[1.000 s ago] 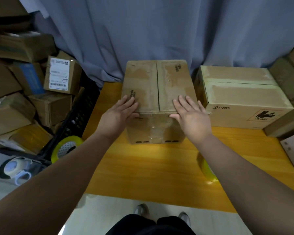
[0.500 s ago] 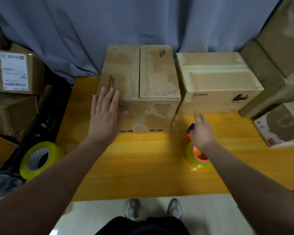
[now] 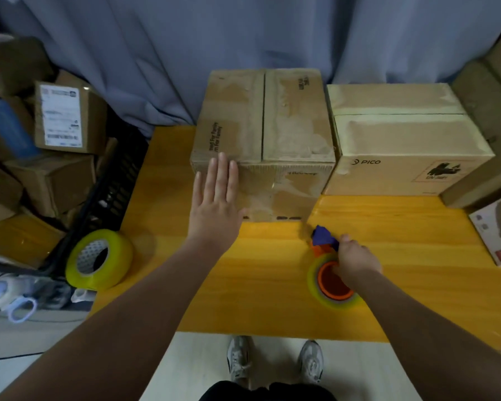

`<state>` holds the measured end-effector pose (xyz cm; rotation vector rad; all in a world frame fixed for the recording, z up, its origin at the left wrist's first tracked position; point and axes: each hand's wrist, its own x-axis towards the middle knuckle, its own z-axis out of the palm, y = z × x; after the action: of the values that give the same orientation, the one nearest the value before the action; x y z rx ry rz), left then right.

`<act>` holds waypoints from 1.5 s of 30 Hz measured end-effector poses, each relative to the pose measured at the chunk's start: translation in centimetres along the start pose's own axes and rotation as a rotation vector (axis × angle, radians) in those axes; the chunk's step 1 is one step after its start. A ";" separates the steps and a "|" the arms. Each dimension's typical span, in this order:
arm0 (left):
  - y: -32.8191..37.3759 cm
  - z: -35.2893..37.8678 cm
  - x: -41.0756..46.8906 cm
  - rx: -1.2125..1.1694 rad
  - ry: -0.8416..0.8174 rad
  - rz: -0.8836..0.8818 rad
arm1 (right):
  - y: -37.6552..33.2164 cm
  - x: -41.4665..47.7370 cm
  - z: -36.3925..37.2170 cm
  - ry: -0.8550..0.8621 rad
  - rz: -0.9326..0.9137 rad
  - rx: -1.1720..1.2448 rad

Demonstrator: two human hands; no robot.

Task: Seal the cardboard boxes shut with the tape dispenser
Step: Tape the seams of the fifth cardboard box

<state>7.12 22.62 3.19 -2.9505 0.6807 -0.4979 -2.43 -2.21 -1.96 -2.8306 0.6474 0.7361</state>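
A brown cardboard box (image 3: 289,117) stands at the back of the yellow table (image 3: 272,285), its two top flaps folded shut with a bare seam down the middle. My left hand (image 3: 214,204) lies flat with straight fingers against the box's front left corner. At the right front, my right hand (image 3: 356,260) grips the tape dispenser (image 3: 329,273), an orange and blue holder with a yellowish tape roll, resting on the table. A second box (image 3: 399,134) marked PICO, taped over its top seam, stands touching the first on its right.
A spare roll of yellowish tape (image 3: 99,263) stands at the table's left edge by a black crate (image 3: 110,195). Several cardboard boxes (image 3: 61,117) are piled at the left and more at the right (image 3: 492,82). A grey curtain hangs behind. Scissors (image 3: 21,308) lie on the floor.
My right hand left the box top, dropped to the table and took hold of the tape dispenser. My left hand slid down from the top to the box's front left corner.
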 end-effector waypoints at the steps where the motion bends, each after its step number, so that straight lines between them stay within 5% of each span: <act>1: -0.3 0.0 -0.2 0.016 -0.029 0.017 | -0.5 -0.4 -0.4 0.025 -0.046 0.062; 5: -0.7 -0.9 -1.0 0.013 -0.092 0.078 | -2.2 -3.4 -4.3 0.139 -0.277 0.122; 8: -1.5 -3.4 -0.2 -0.426 0.016 0.067 | -3.3 -5.8 -7.5 0.363 -0.382 0.288; 12: -2.1 -9.5 3.3 -1.157 -0.306 -0.179 | -5.7 -7.1 -11.1 0.582 -0.520 0.799; 16: -2.7 -14.0 5.3 -1.424 -0.318 -0.323 | -8.2 -6.9 -13.1 0.602 -0.670 0.962; 19: -3.6 -16.4 5.6 -1.554 -0.502 -0.417 | -9.4 -7.3 -13.8 0.613 -0.698 0.954; 23: -4.8 -17.6 5.8 -1.511 -0.676 -0.413 | -10.5 -7.5 -14.2 0.652 -0.733 0.845; 45: -8.5 -17.1 9.0 -1.062 -0.569 -0.251 | -11.2 -8.2 -17.2 0.458 -0.751 0.273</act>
<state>12.73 26.37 23.28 -3.8068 0.6062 1.0054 3.47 6.65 17.35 -2.6590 -0.2753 -0.1200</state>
